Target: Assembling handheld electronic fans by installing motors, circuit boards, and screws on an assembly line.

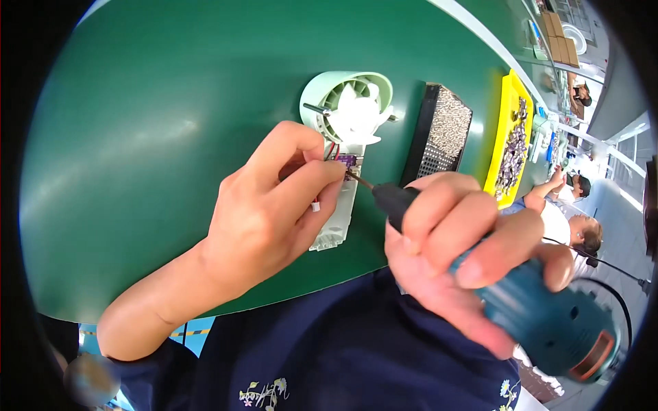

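Observation:
A small handheld fan lies on the green table (157, 82), with a pale green ring housing (310, 96), white blades (358, 118) and a light-coloured handle shell (334, 229) laid open. Inside the handle sits a small purple circuit board (350, 160) beside red and dark wires. My left hand (257, 205) is closed, thumb and fingers pinching at the board's near left edge. My right hand (452, 240) wraps around a teal electric screwdriver (541, 308). Its thin bit (361, 181) reaches the board by my left fingertips; any screw there is hidden.
Right of the fan stands a black tray (419, 130) of small metal screws. Beyond it is a yellow bin (504, 130) of small purple and metallic parts. A cable (617, 294) trails behind the screwdriver. Other people (565, 226) sit along the table at far right.

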Tool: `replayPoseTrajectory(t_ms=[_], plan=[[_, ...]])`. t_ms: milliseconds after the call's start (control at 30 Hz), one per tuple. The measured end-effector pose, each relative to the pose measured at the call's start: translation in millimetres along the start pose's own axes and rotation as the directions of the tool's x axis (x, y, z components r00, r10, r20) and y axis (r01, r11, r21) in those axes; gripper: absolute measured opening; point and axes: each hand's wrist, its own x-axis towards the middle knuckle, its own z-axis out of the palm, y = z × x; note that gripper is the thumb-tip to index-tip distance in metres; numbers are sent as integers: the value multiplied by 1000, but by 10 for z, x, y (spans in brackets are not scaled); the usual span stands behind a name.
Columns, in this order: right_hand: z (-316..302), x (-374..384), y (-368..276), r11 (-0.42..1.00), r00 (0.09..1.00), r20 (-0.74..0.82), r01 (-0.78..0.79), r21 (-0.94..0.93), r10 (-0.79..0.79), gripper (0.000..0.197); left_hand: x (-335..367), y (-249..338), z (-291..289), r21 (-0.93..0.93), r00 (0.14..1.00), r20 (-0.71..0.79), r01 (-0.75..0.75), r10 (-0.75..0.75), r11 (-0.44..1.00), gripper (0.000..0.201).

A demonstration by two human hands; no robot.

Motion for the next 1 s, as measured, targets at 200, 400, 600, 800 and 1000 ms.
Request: replayPoseTrajectory(t_ms=[200, 400, 600, 800, 1000], plan=[[-410, 83, -334, 984, 844, -516, -72, 161, 147, 52, -93, -81, -60, 33, 1000, -3, 13, -13, 999, 27], [-1504, -1011, -587, 244, 426, -845, -900, -360, 323, 34, 9, 7, -139, -93, 993, 102, 63, -54, 994, 25], [-1430, -1213, -441, -401, 774, -617, -524, -751, 144, 49, -14, -68, -214, -93, 987, 155, 59, -44, 994, 28], [-556, -691, -526, 290, 926, -212, -305, -907, 311, 37, 7, -89, -203, -88, 984, 164, 89, -74, 992, 33], [-131, -311, -17, 643, 852, 357, 32, -765, 382, 35, 9, -104, -203, -116, 990, 119, 90, -77, 989, 29]])
